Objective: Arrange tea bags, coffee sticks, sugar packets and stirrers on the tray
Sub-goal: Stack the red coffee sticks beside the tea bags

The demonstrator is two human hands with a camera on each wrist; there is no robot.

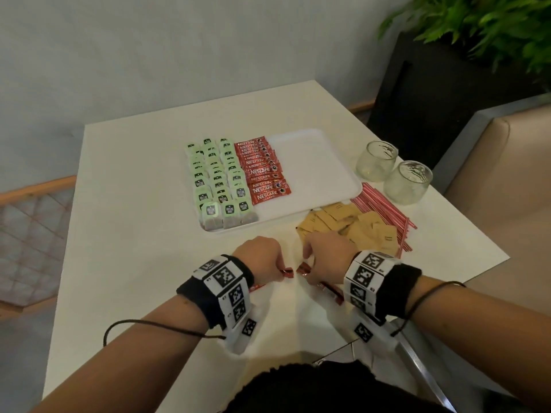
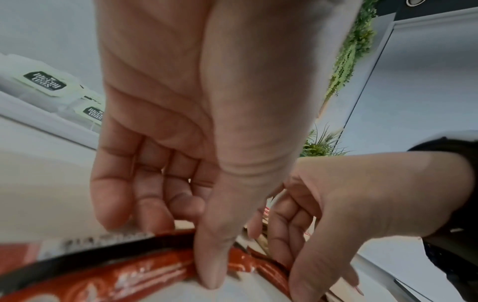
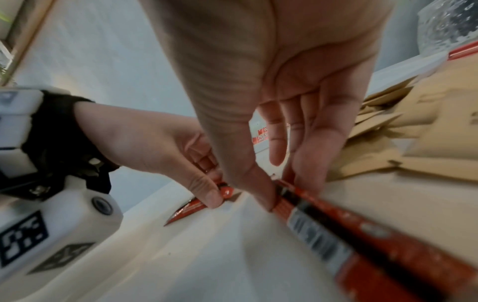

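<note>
- White table (image 1: 143, 234) is filling the view, with a wall behind and a plant (image 1: 489, 28) at the far right corner.
- Tray (image 1: 322, 162) is lying mid-table: tea bags (image 1: 217, 180) are taking its left part, coffee sticks (image 1: 264, 171) the middle, and its right part is showing bare.
- Left hand (image 1: 259, 257) is pinching one loose stick (image 1: 80, 272) (image 2: 145, 271) between thumb and fingers, near the table's front.
- Right hand (image 1: 325, 254) is pinching another stick (image 1: 328, 289) (image 3: 336, 235); its long axis is running back under the wrist toward the person.
- Both sticks are lying on the table just short of the tray, their near ends almost meeting; they seem to be resting on the surface, though blur is making that unsure.
- Coffee row is lying straight ahead of both hands, so either one is placed about equally for the carry.
- Sugar packets (image 1: 351, 228) and stirrers (image 1: 384, 216) are waiting off the tray, beside the right hand; two glasses (image 1: 390, 174) are standing further right.
</note>
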